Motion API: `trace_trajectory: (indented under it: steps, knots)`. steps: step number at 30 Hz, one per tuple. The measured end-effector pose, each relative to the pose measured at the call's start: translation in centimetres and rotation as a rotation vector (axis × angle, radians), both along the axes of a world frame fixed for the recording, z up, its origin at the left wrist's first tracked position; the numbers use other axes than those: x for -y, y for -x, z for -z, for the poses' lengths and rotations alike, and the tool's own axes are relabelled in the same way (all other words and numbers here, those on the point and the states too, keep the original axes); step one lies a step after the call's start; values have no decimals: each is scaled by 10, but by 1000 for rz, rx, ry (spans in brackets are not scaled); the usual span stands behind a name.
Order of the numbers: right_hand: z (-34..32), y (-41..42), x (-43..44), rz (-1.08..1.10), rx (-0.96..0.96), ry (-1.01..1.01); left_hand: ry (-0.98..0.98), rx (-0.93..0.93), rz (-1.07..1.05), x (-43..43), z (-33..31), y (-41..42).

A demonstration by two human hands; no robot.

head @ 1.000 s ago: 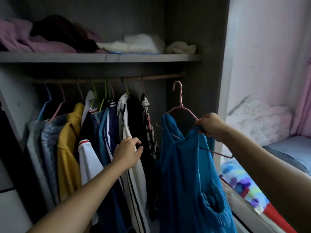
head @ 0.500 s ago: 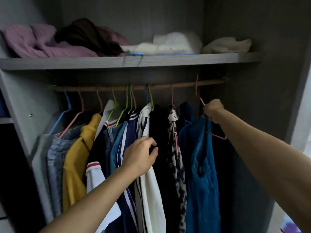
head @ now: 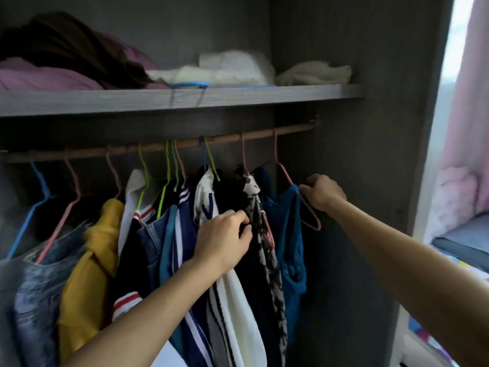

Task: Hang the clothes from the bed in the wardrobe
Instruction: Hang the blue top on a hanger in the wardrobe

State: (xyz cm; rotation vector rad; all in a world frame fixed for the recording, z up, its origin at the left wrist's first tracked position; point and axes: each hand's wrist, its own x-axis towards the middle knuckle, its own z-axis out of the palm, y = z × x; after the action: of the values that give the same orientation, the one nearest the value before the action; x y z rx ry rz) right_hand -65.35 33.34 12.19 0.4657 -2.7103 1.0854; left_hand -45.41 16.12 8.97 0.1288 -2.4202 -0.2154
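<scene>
Grey wardrobe walls (head: pixel 344 181) close round a crowded row of hanging clothes, with the bed's pale blue edge (head: pixel 463 234) showing past the right side panel. Nearest, the left hand (head: pixel 225 239) has its fingers curled into a black garment (head: pixel 230 197) and seems to pinch a fold of it, between a white top with navy stripes (head: pixel 238 300) and a black-and-white patterned blouse (head: pixel 262 247). Further in, the right hand (head: pixel 321 192) pinches the right shoulder of a thin pink wire hanger (head: pixel 312 221) carrying the teal blue knitted top (head: pixel 287 234), which hangs last in the row, near the right end of the brown wooden rail (head: pixel 238 139). Its hook looks to be over the rail already. To finish well, I would hold the neighbours leftward so the top drops freely, check that the hook sits fully over the rail, level the hanger so the strap cannot slide off the bare lower corner, then loosen the pinch gently. Behind and above, a grey plank shelf (head: pixel 304 92) holds folded bedding.
</scene>
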Motion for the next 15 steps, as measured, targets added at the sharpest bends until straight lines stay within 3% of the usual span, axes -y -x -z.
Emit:
trace_trajectory:
  steps: [8, 15]
  knots:
    - [53, -78, -152, 245, -213, -80, 61, 35, 295, -108, 29, 44]
    - [130, -130, -372, 536, 1, -267, 75, 214, 525, -299, 83, 81]
